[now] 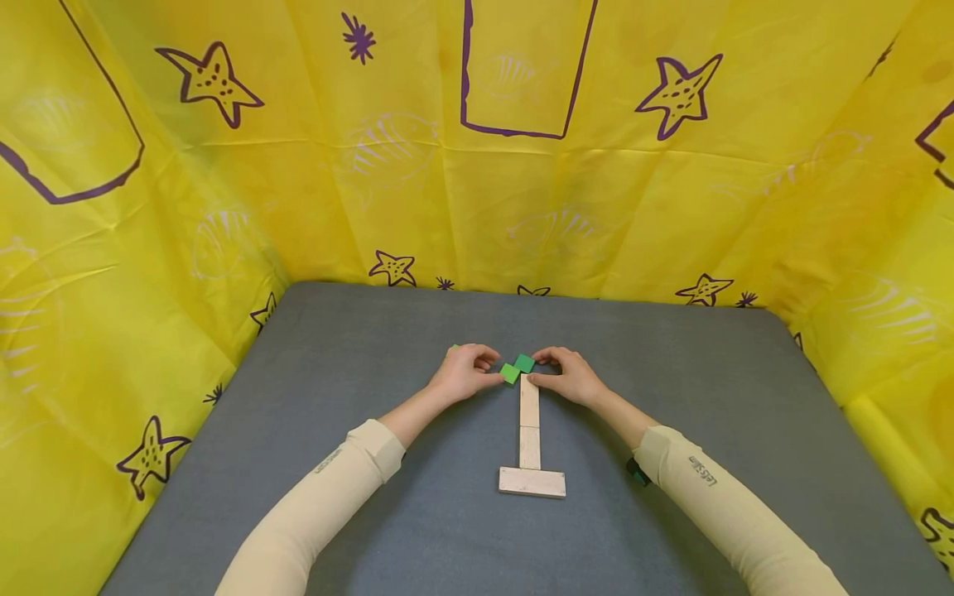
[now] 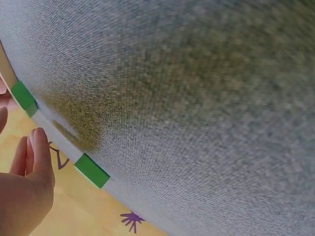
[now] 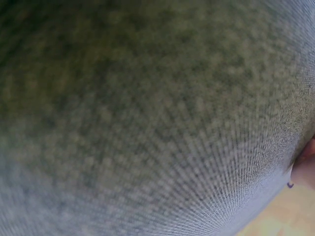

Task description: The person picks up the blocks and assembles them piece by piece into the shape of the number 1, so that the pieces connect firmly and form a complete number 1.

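Observation:
Two green blocks sit corner to corner at the far end of a row of wooden planks. My left hand (image 1: 464,372) is beside the light green block (image 1: 510,374), its thumb tip right at the block's side. In the left wrist view the fingers (image 2: 42,152) look fairly straight, with a gap toward the thumb. My right hand (image 1: 574,377) is on the other side, thumb and fingertips at the edge of the darker green block (image 1: 525,363). Its thumb tip overlaps the top of the upper wooden plank (image 1: 529,404). Only a bit of the right hand (image 3: 305,169) shows in the right wrist view.
Behind my left hand a third green block (image 2: 92,170) lies on the grey cloth-covered table (image 1: 387,323). A lower plank (image 1: 530,449) continues the row toward me, ending at a crosswise wooden block (image 1: 532,482). Yellow patterned curtains (image 1: 477,207) enclose the table's back and sides.

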The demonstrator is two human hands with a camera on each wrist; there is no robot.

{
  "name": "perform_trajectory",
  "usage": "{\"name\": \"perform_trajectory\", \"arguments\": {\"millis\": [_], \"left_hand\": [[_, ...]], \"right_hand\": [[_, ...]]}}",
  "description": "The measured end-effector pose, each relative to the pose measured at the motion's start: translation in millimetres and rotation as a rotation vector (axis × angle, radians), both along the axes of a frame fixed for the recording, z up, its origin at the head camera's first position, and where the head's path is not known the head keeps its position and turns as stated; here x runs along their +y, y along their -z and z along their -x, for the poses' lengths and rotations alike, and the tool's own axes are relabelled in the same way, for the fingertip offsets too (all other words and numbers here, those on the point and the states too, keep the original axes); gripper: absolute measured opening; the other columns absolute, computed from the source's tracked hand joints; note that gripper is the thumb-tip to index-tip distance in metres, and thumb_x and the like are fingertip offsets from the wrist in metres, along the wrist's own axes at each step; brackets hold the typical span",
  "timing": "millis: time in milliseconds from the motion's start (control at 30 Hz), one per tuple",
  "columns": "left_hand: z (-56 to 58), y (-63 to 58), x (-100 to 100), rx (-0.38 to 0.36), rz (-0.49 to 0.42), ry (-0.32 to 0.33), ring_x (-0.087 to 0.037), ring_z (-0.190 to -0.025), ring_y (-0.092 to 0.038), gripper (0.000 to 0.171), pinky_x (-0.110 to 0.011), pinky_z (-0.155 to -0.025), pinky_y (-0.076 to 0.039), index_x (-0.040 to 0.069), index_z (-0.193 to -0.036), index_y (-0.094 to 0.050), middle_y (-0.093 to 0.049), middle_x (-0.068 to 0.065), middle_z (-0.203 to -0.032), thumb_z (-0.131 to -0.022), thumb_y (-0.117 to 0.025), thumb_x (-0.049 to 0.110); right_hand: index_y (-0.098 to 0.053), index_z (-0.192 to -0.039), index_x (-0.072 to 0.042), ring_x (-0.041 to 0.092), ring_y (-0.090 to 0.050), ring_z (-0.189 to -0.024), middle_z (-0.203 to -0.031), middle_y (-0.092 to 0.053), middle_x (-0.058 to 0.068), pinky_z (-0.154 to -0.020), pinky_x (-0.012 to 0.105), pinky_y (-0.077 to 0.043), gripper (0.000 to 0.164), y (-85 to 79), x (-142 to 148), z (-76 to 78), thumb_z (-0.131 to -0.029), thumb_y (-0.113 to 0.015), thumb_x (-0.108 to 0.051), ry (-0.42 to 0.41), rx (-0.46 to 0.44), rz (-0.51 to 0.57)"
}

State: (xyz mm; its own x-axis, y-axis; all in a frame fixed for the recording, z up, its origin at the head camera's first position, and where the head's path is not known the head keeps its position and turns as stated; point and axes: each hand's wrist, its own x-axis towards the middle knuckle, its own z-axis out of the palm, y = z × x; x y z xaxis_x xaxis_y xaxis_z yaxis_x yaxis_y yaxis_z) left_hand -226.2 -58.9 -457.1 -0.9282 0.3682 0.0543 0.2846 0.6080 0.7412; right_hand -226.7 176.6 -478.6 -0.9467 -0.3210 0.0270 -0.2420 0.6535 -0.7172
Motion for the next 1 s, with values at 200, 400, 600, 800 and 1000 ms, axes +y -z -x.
{"name": "perform_trajectory", "arguments": {"millis": [200,400,600,800,1000], "left_hand": [[-1.2,-1.1,-4.8,-0.002,-0.025,-0.031,-0.021,-0.093,-0.065,0.034,-0.031,-0.082,-0.054,0.003,-0.112,-0.071,-0.069,-0.009,-0.105,-0.081,-0.080,0.016],[-1.2,-1.5,-11.6,0.021,-0.038,-0.052,-0.021,-0.092,-0.065,0.033,-0.032,-0.082,-0.054,0.003,-0.110,-0.071,-0.069,-0.009,-0.103,-0.081,-0.080,0.015],[0.4,-0.9,-19.0,0.028,-0.040,-0.071,-0.021,-0.092,-0.065,0.034,-0.032,-0.082,-0.054,0.002,-0.110,-0.071,-0.068,-0.011,-0.104,-0.081,-0.080,0.016],[2.8,0.0,-25.7,0.039,-0.042,-0.087,-0.021,-0.092,-0.065,0.034,-0.032,-0.081,-0.055,0.002,-0.110,-0.071,-0.068,-0.012,-0.104,-0.081,-0.080,0.016],[5.8,1.5,-33.6,0.035,-0.051,-0.109,-0.022,-0.092,-0.065,0.034,-0.031,-0.081,-0.055,0.002,-0.111,-0.070,-0.068,-0.011,-0.104,-0.082,-0.080,0.016]], "right_hand": [[-0.066,-0.118,-0.005,0.030,-0.053,-0.105,-0.110,-0.064,0.011,-0.093,0.047,-0.042,0.039,1.0,0.7,1.4,-0.088,-0.073,-0.029,-0.002,-0.006,-0.016],[-0.066,-0.117,-0.006,0.030,-0.052,-0.106,-0.111,-0.064,0.011,-0.095,0.047,-0.041,0.038,-1.2,-0.2,0.1,-0.087,-0.074,-0.029,0.010,-0.027,-0.010],[-0.066,-0.118,-0.006,0.031,-0.051,-0.107,-0.111,-0.064,0.011,-0.095,0.047,-0.040,0.039,-0.8,0.1,0.5,-0.087,-0.074,-0.029,0.016,-0.033,-0.020],[-0.066,-0.118,-0.006,0.031,-0.052,-0.107,-0.111,-0.063,0.011,-0.095,0.047,-0.040,0.039,-1.5,-0.1,-0.2,-0.087,-0.074,-0.028,0.008,-0.024,-0.021],[-0.066,-0.118,-0.006,0.031,-0.052,-0.107,-0.111,-0.064,0.011,-0.095,0.048,-0.040,0.038,-2.9,-0.1,-1.4,-0.087,-0.074,-0.027,-0.001,-0.017,-0.016]]}}
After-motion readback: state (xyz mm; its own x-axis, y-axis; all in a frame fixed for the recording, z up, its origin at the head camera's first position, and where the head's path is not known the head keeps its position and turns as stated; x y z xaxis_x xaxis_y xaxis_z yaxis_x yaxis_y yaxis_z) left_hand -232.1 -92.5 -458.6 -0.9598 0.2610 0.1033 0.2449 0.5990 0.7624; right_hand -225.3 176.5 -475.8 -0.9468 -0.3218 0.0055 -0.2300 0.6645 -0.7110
